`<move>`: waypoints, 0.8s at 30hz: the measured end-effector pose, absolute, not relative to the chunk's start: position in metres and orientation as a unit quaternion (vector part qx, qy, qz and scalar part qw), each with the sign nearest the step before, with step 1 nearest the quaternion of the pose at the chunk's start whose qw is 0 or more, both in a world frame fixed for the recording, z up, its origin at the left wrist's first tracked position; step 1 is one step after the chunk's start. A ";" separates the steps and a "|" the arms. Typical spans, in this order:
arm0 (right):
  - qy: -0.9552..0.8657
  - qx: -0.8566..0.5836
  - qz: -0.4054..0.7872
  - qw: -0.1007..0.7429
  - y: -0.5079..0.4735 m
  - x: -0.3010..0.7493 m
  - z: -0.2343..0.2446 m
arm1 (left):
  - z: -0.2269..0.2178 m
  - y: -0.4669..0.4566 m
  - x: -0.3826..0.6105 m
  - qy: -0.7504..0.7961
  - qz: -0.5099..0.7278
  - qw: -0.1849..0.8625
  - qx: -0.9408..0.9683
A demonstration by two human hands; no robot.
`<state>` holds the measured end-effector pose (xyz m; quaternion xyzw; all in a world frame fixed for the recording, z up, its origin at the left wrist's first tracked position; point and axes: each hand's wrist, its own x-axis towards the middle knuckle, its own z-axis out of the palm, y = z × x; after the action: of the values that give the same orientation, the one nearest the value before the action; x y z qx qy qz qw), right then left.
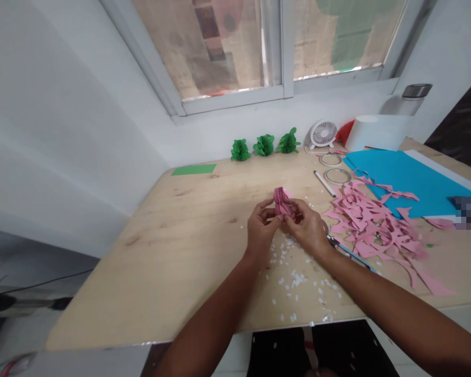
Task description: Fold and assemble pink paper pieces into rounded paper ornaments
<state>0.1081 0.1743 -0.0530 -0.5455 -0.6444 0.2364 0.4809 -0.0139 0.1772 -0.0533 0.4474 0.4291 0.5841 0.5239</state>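
A small bundle of layered pink paper (281,203) is held upright between both hands, above the middle of the wooden table. My left hand (260,225) pinches it from the left side, thumb near its lower end. From the right, my right hand (306,224) grips the same bundle with thumb and fingers. Tiny white paper bits (296,278) lie scattered below the hands. Partly hidden by my right forearm are scissors (332,240) and a thin blue tool (355,255).
Pink paper scraps (371,220) are heaped at the right, beside blue sheets (419,178). Tape rings (337,176) and a white pen (324,183) lie behind. Green paper shapes (264,145), a small fan (323,134) and a green strip (194,169) line the back.
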 end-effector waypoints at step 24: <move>-0.740 -0.477 0.112 0.461 0.168 0.107 -0.054 | -0.056 0.171 -0.013 0.469 0.602 0.392 0.515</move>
<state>0.1071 0.1676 -0.0544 -0.4771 -0.7398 0.1122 0.4610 -0.0134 0.1705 -0.0558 0.5147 0.4686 0.6018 0.3917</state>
